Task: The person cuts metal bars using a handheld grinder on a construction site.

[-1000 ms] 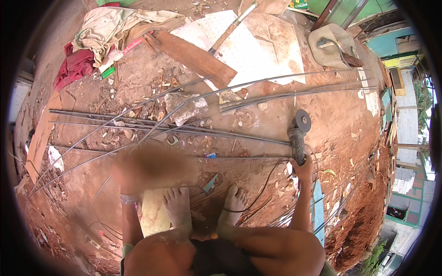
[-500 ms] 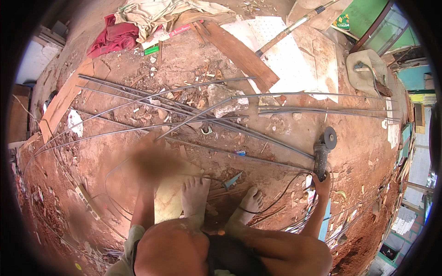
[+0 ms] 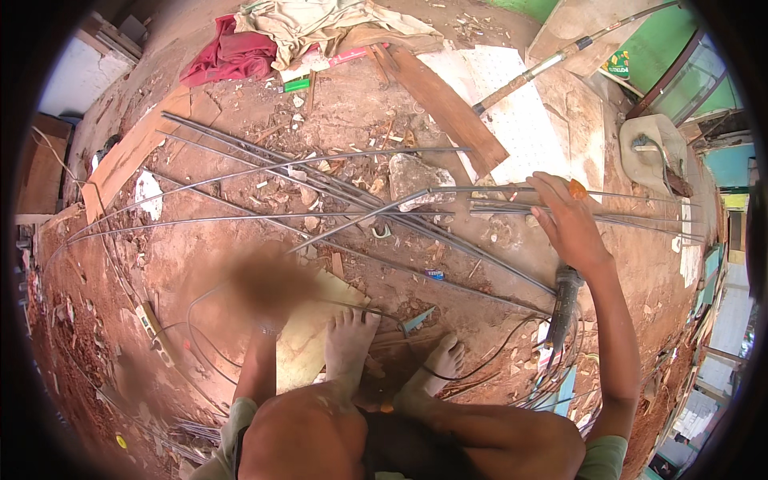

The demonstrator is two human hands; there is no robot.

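Note:
My right hand (image 3: 572,224) is stretched out with its fingers apart over the thin metal rods (image 3: 448,230) on the ground; it holds nothing. Whether the fingertips touch the rods I cannot tell. Just below that hand, partly behind my forearm, lies an angle grinder (image 3: 566,308) with its dark body and cord; its disc is hidden. My left forearm (image 3: 254,364) reaches up from the lower edge. A brown blur covers my left hand, hiding its fingers and anything in them. One bent rod (image 3: 360,214) runs out from beside this blur.
A pale stone (image 3: 418,180) lies among the crossing rods. Beyond are a brown plank (image 3: 448,108), white sheets (image 3: 524,132), a long pole (image 3: 532,72) and crumpled cloths (image 3: 320,28). A power strip (image 3: 148,324) lies at left. My bare feet (image 3: 350,348) stand amid rubble.
My right hand has let go of the angle grinder and moved up and away over the rods. The grinder now lies tilted on the ground. The view has shifted slightly.

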